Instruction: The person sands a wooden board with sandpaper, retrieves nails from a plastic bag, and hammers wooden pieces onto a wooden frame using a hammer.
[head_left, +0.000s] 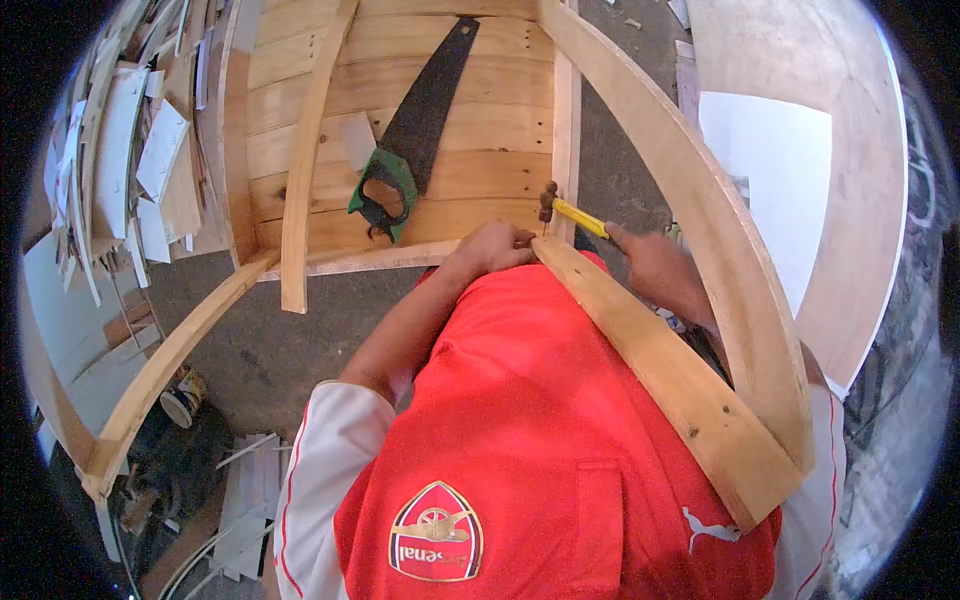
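My right hand (pixel 655 265) is closed round the yellow handle of a hammer (pixel 578 216). The hammer's rusty head is just above a thin nail (pixel 545 229), which stands near the end of a wooden plank (pixel 660 345). At that same end my left hand (pixel 497 247) has its fingers pinched together by the nail's foot; the fingertips are partly hidden. The plank slants down across the front of my red shirt. Its upper end meets the corner of a wooden frame with a slatted panel (pixel 480 110).
On the slats lies a handsaw (pixel 420 120) with a green handle. A curved wooden rail (pixel 690 140) arches past my right arm, and another rail (pixel 170 350) runs down at left. Offcuts (pixel 125 150) are heaped on the left; a white sheet (pixel 765 170) lies at right.
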